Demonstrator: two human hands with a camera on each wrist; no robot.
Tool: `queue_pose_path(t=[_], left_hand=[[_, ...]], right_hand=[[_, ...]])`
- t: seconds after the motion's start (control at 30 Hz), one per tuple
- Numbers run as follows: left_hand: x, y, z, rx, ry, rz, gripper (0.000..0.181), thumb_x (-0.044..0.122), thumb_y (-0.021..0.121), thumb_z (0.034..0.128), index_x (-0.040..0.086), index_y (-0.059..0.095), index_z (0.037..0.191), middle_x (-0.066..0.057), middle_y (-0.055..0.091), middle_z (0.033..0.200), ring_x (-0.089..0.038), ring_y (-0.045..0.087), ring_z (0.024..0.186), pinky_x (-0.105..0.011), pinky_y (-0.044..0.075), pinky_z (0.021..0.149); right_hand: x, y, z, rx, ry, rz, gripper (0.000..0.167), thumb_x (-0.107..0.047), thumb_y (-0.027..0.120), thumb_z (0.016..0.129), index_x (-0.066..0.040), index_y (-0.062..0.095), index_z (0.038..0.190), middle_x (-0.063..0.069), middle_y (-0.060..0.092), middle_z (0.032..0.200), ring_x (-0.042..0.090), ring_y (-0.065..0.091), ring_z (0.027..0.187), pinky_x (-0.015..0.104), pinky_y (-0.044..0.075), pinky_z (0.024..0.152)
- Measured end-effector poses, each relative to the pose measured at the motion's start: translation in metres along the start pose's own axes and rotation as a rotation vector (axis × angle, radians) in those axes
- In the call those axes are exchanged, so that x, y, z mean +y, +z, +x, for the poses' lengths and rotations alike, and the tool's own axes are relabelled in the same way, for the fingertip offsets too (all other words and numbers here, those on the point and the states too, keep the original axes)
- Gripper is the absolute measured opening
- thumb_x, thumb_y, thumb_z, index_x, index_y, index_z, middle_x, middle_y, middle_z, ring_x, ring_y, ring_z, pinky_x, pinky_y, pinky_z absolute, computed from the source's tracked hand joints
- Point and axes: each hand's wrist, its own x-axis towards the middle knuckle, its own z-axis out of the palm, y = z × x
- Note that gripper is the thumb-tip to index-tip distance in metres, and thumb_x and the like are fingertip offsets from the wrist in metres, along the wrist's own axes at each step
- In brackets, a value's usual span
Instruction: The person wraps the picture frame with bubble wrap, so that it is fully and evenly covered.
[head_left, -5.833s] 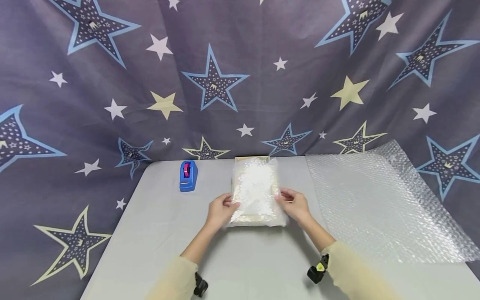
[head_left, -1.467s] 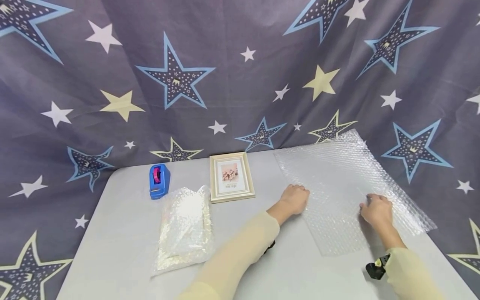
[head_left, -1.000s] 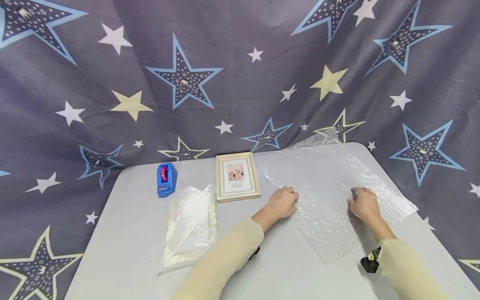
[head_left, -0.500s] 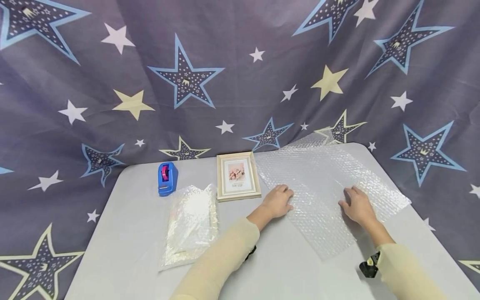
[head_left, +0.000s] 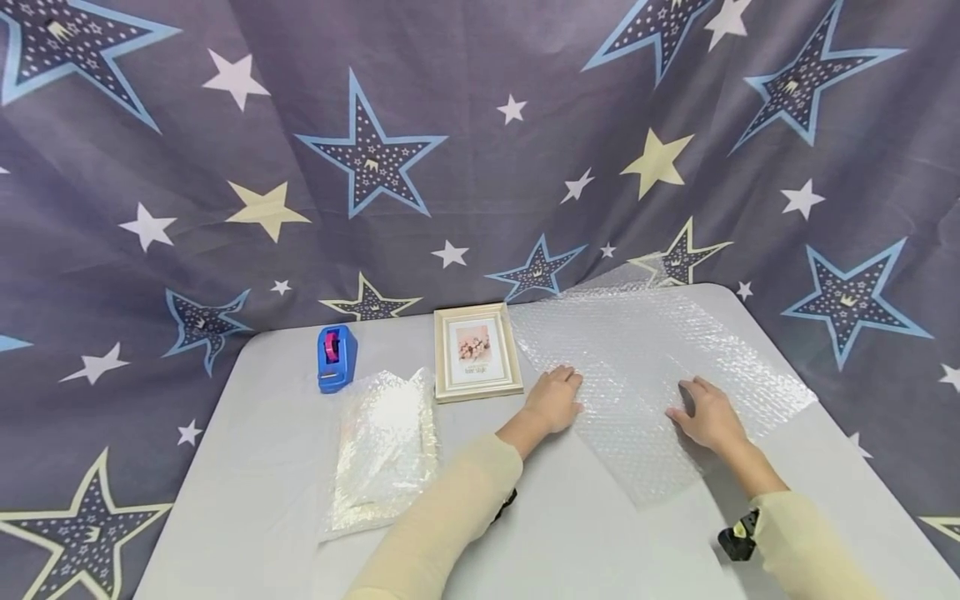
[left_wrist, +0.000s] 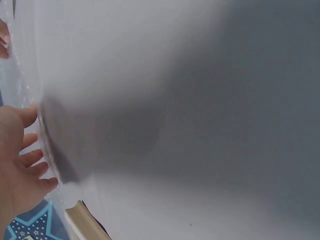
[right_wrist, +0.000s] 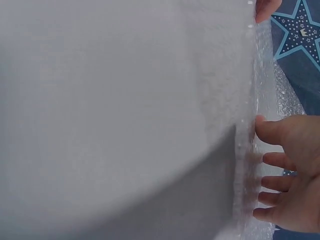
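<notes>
A clear bubble wrap sheet (head_left: 637, 358) lies across the right half of the table, its far corner against the curtain. My left hand (head_left: 551, 400) rests on its left edge, fingers spread; in the left wrist view the left hand (left_wrist: 22, 160) touches the sheet's edge with thumb and fingertips. On the sheet's right part is my right hand (head_left: 711, 417), thumb and fingers apart. The right wrist view shows the right hand (right_wrist: 295, 170) with its fingertips against the wrap (right_wrist: 245, 150), fingers nearly straight.
A cream picture frame (head_left: 477, 353) stands left of the sheet, lying face up. Nearer and further left is a bubble-wrapped packet (head_left: 386, 454). A blue tape dispenser (head_left: 336, 358) sits at the table's back left. Behind the table hangs a star-patterned curtain (head_left: 480, 167).
The wrapped packet now lies at the left and the picture frame is uncovered. Both hands have moved from the packet to the loose sheet, which has turned and shifted left.
</notes>
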Motion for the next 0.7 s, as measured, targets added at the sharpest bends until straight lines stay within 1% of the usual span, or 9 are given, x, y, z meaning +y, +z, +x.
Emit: queue_pose_path(t=[0.13,0.3,0.43,0.57,0.63,0.7], left_hand=[[0.001,-0.001,-0.002,0.002,-0.011,-0.006,0.056,0.039,0.051,0.0960,0.015,0.039,0.145,-0.004,0.037,0.155,-0.019,0.029,0.147,-0.037,0.026,0.123],[-0.001,-0.001,-0.005,0.002,-0.002,-0.022,0.055,0.038,0.049,0.0976,0.013,0.039,0.146,-0.006,0.036,0.156,-0.020,0.029,0.148,-0.038,0.025,0.123],[-0.006,-0.004,-0.008,0.010,0.008,-0.035,0.056,0.037,0.049,0.0979,0.010,0.039,0.145,-0.007,0.037,0.155,-0.021,0.029,0.147,-0.037,0.025,0.123],[-0.016,-0.011,-0.013,0.033,0.005,-0.054,0.056,0.036,0.051,0.0973,0.009,0.040,0.144,-0.009,0.038,0.154,-0.023,0.030,0.147,-0.038,0.026,0.123],[-0.023,-0.016,-0.017,0.043,0.001,-0.060,0.056,0.035,0.051,0.0974,0.008,0.040,0.144,-0.011,0.038,0.154,-0.024,0.031,0.147,-0.039,0.026,0.122],[-0.032,-0.022,-0.021,0.069,-0.003,-0.050,0.055,0.034,0.053,0.0966,0.006,0.041,0.143,-0.012,0.040,0.152,-0.026,0.033,0.145,-0.040,0.027,0.122]], right_hand=[[0.001,0.001,0.000,-0.011,0.008,0.008,0.060,-0.022,0.064,0.089,0.014,0.043,0.132,0.043,0.036,0.137,0.060,0.036,0.125,0.066,0.032,0.107],[0.001,0.001,0.000,-0.025,0.020,0.018,0.060,-0.023,0.063,0.089,0.013,0.042,0.134,0.042,0.035,0.139,0.059,0.034,0.127,0.066,0.031,0.107],[0.002,0.000,-0.002,-0.016,0.009,0.008,0.060,-0.023,0.063,0.089,0.013,0.043,0.133,0.042,0.035,0.138,0.059,0.035,0.126,0.066,0.032,0.107],[0.004,-0.002,-0.003,-0.009,0.002,-0.005,0.059,-0.023,0.063,0.089,0.013,0.044,0.132,0.043,0.036,0.137,0.060,0.036,0.125,0.066,0.032,0.107],[0.003,-0.003,-0.004,-0.020,0.015,-0.009,0.060,-0.023,0.062,0.090,0.013,0.043,0.133,0.043,0.035,0.138,0.059,0.035,0.126,0.066,0.032,0.107],[0.003,-0.004,-0.005,-0.028,0.024,-0.015,0.060,-0.023,0.062,0.090,0.014,0.043,0.133,0.043,0.035,0.138,0.060,0.035,0.126,0.066,0.032,0.107]])
